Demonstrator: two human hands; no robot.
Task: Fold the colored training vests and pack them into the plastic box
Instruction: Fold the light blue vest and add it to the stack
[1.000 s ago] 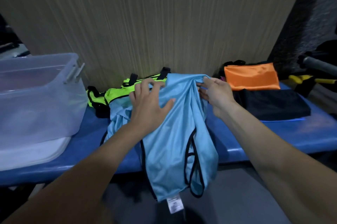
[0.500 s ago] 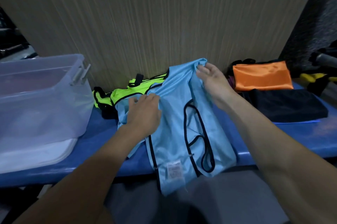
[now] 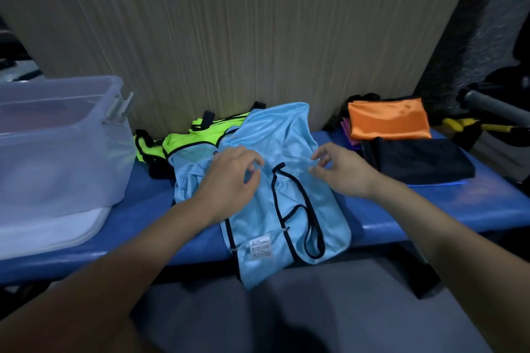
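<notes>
A light blue vest with black trim lies spread on the blue bench, its lower end with a white label hanging over the front edge. My left hand rests on its left middle, fingers curled into the fabric. Just right of the black-trimmed opening, my right hand hovers with fingers apart, holding nothing. A neon yellow vest lies crumpled behind the blue one, partly covered by it. The clear plastic box stands at the left on the bench.
A folded orange vest and a folded black one sit at the right of the bench. The box rests on its lid. A wood-grain panel backs the bench. A grey bar and yellow handles lie far right.
My right hand let go of the vest's raised top edge and dropped toward its middle. The vest now lies flatter on the bench. My left hand shifted slightly right on the fabric.
</notes>
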